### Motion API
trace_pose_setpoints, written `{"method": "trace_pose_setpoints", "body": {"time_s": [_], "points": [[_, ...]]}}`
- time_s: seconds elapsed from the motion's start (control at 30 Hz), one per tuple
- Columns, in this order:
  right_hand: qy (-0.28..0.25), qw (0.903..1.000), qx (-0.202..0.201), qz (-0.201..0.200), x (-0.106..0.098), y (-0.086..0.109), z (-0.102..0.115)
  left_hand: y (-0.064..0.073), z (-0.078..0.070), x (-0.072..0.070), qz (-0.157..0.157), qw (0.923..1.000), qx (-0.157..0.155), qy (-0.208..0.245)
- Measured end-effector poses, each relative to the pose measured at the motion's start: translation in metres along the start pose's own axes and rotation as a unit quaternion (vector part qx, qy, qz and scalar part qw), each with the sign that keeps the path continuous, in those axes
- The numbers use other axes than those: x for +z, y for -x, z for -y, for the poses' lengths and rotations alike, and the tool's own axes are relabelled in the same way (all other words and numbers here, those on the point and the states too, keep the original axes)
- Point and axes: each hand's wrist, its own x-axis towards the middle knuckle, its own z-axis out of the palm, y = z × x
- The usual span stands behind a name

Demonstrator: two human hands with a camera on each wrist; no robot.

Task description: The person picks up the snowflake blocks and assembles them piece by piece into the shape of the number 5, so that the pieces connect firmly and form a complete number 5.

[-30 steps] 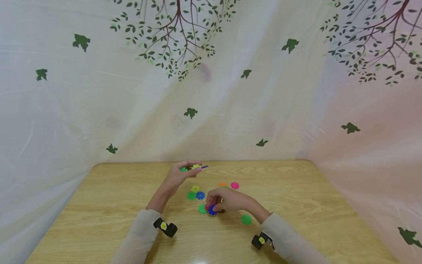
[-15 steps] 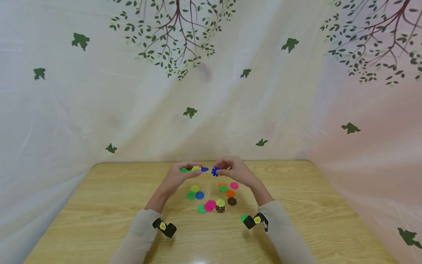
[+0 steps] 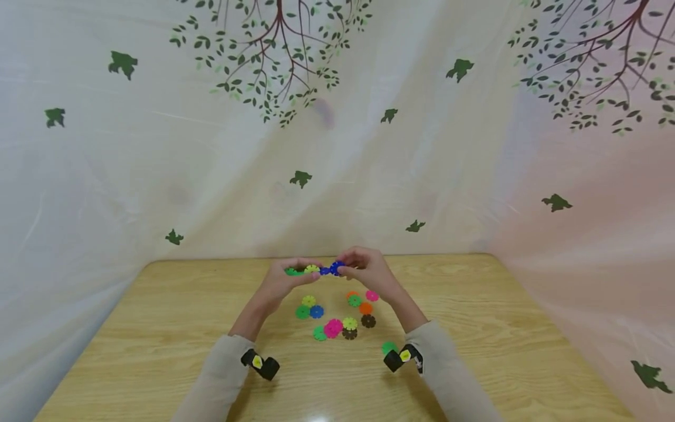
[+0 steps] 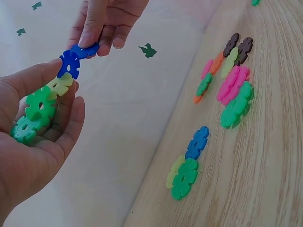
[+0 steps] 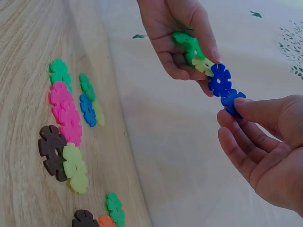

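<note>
My left hand holds a short chain of notched plastic flower discs above the far part of the table. In it are green discs, a pale yellow disc and, at the free end, a dark blue disc, with the left thumb against the blue one. Between thumb and fingers, my right hand pinches a second blue disc. Its edge meets the chain's blue disc in both wrist views. The green discs lie partly hidden in the left palm.
On the wooden table below lie loose discs: pink, brown, orange, blue, green and yellow, several overlapping. One green disc lies near the right wrist camera. A leaf-printed white curtain hangs behind the table.
My right hand rose from the table's disc group with a blue disc, then moved left until that disc met the chain's end. The left hand stays nearly in place.
</note>
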Motion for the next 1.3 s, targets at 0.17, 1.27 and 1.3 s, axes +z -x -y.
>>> {"method": "trace_pose_setpoints", "body": {"time_s": [0.17,1.27,1.3], "points": [[-0.012,0.9999,0.000,0.000,0.003,0.000,0.000,0.000,-0.001,0.001,-0.001,1.0000,-0.002,0.008],[-0.081,0.9937,-0.031,-0.071,0.017,0.004,0.009,0.006,-0.008,0.003,-0.013,0.9993,0.030,0.017],[-0.081,0.9939,-0.029,-0.069,0.016,0.004,0.009,0.005,-0.008,0.003,-0.012,0.9993,0.031,0.017]]}}
